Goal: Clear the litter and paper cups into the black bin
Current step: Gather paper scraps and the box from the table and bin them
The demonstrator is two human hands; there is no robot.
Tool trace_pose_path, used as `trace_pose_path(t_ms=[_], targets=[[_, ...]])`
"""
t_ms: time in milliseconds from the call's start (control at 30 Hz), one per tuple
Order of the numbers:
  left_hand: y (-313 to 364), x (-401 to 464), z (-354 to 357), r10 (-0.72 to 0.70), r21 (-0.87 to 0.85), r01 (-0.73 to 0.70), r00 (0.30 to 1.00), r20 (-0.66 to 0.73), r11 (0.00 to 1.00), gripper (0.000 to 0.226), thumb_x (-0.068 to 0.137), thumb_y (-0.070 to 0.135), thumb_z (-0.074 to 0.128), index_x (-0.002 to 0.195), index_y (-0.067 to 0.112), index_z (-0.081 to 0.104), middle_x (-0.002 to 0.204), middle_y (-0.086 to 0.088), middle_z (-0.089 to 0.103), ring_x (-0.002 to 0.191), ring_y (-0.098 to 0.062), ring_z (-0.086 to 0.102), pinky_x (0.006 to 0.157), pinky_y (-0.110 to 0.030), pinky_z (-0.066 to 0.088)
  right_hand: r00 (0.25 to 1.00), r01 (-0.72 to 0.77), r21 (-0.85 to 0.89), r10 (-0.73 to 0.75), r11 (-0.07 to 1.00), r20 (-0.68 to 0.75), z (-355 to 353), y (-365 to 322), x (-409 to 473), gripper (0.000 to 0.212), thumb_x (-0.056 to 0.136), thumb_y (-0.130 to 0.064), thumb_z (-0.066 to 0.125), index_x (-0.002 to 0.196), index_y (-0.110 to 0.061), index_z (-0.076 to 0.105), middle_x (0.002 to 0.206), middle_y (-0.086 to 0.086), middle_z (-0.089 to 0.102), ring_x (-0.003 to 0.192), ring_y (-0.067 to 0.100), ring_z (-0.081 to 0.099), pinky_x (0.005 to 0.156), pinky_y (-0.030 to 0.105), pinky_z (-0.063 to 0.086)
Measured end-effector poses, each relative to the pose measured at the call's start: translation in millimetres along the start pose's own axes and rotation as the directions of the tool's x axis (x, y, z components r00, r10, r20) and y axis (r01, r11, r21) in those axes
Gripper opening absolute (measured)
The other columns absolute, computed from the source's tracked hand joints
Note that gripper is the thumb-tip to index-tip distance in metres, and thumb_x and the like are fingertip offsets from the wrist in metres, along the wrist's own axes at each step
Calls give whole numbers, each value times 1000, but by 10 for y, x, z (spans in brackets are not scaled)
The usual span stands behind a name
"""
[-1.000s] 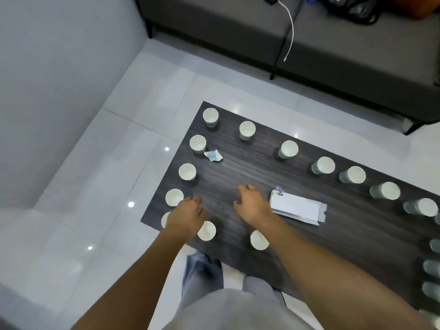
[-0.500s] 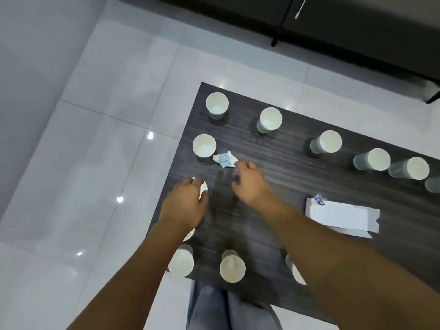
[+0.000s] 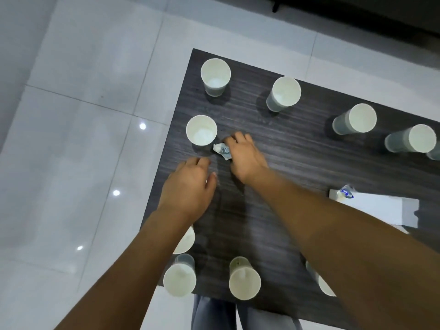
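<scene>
Barely begun: right hand (image 3: 242,158) curls its fingers onto the crumpled wrapper (image 3: 222,150) beside a paper cup (image 3: 201,130), left hand (image 3: 190,184) hovers loose and empty, cups ring the desk (image 3: 285,163), no bin showing.

Dark woodgrain table (image 3: 297,163), white cups (image 3: 201,133), white/blue wrapper (image 3: 221,151).

Cool, fairly dim overhead light leaves small bright glare spots on the glossy floor tiles (image 3: 90,144) and soft shadows under the arms on the bench (image 3: 285,151). Wide-angle bending stretches the edges (the forearms look oversized), and the near cups (image 3: 244,281) are slightly blurred.
</scene>
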State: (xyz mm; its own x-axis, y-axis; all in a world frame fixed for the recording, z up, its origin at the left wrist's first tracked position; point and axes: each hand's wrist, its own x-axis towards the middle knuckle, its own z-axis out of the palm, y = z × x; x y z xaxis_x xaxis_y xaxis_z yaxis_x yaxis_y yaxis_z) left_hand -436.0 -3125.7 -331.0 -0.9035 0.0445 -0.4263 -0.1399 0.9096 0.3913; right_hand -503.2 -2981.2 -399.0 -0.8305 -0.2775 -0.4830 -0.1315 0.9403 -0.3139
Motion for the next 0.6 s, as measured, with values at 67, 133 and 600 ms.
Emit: trace_pose_path(t_ms=[67, 133, 600], targets=[[22, 11, 22, 12, -4, -12, 1000, 8, 1000, 40, 97, 36, 45, 132, 19, 48, 129, -6, 55, 114, -25, 53, 91, -39, 48, 1000, -3, 22, 3, 1000, -1, 44, 35, -83, 52, 85, 4, 54, 133, -12, 47, 132, 6, 41, 122, 24, 37, 95, 40, 45], [53, -6, 31, 25, -4, -25, 999, 24, 1000, 38, 97, 35, 45, 131, 18, 48, 129, -7, 54, 114, -25, 52, 91, -39, 47, 1000, -18, 64, 18, 998, 5, 85, 61, -215, 52, 85, 4, 54, 134, -12, 46, 132, 5, 42, 122, 24, 37, 97, 40, 44], [672, -475, 214, 189, 158, -262, 910, 370, 952, 59, 90, 20, 53, 143, 16, 28, 145, -5, 35, 133, -25, 32, 109, -35, 31, 987, -152, 366, 163, 918, 1, -111, 68, -1676, 40, 88, -2, 55, 125, -10, 40, 126, 8, 48, 117, 22, 40, 96, 32, 39]])
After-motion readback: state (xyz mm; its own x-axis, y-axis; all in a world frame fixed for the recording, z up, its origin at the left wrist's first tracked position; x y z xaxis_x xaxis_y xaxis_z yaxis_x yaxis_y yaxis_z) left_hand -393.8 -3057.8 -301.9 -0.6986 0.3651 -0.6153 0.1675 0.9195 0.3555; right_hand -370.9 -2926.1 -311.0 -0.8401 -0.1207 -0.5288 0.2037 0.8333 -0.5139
